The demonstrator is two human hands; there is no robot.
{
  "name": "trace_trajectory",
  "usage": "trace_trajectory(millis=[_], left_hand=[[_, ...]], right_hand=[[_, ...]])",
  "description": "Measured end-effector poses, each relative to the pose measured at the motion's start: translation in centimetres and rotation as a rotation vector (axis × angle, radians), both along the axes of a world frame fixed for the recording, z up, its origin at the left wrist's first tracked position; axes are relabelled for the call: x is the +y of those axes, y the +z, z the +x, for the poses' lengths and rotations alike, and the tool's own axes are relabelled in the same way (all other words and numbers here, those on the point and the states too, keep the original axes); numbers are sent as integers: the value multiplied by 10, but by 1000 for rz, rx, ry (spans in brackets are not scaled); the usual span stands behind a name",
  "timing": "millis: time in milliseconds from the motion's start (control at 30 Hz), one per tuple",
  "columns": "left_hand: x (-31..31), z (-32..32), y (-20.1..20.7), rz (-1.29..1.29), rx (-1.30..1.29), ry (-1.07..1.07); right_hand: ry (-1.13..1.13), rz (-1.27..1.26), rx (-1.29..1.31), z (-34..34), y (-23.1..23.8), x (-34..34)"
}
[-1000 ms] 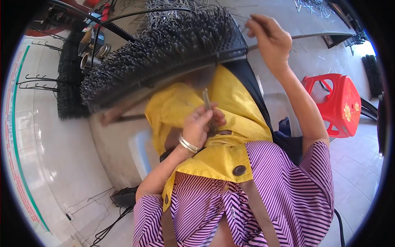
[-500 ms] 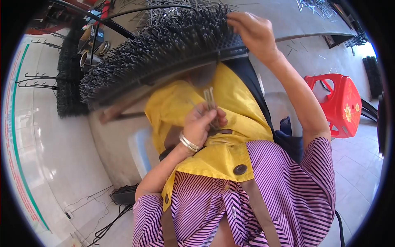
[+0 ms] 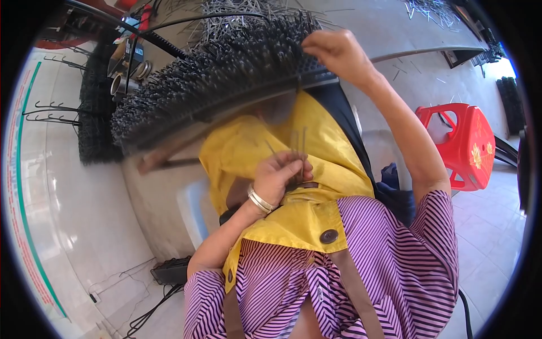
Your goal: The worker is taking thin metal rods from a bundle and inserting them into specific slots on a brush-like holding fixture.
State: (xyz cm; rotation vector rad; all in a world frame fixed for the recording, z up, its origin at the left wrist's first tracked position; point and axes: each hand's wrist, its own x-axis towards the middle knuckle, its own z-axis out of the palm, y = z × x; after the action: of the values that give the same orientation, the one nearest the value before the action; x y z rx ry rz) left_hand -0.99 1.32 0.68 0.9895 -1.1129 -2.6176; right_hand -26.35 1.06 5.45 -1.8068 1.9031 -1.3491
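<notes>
My left hand (image 3: 280,174) is closed above my lap, holding a few thin metal strips (image 3: 304,141) that stick up between thumb and fingers. Ahead of it stretches a curved black perforated rack (image 3: 243,97), densely packed with dark upright strips (image 3: 226,62). At the rack's right end, my right hand (image 3: 341,53) has its thumb and fingertips pinched together beside the last rows. Whatever lies between those fingertips is too small or hidden to make out.
A loose heap of grey strips (image 3: 231,18) lies beyond the rack, and another pile (image 3: 432,14) at the far right. A red plastic stool (image 3: 477,147) stands on my right. Wire hooks (image 3: 53,112) and a dark hanging bundle (image 3: 97,107) are at left. A metal cup (image 3: 121,83) stands behind the rack.
My right hand has shifted slightly left and toward me along the rack's right end. The strips in my left hand have tilted and spread a little; that hand stays over my lap.
</notes>
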Motion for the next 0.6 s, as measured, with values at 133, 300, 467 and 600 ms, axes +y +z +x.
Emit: trace_trajectory(millis=[133, 300, 467, 600], left_hand=[[-2, 0, -4, 3, 45, -15], [0, 2, -1, 13, 39, 9], [-2, 3, -3, 3, 78, 30], [1, 1, 2, -16, 79, 56]], right_hand=[[-225, -107, 327, 3, 3, -4], [-319, 122, 487, 3, 21, -15], [-95, 162, 583, 6, 17, -12], [-149, 216, 584, 5, 4, -3]])
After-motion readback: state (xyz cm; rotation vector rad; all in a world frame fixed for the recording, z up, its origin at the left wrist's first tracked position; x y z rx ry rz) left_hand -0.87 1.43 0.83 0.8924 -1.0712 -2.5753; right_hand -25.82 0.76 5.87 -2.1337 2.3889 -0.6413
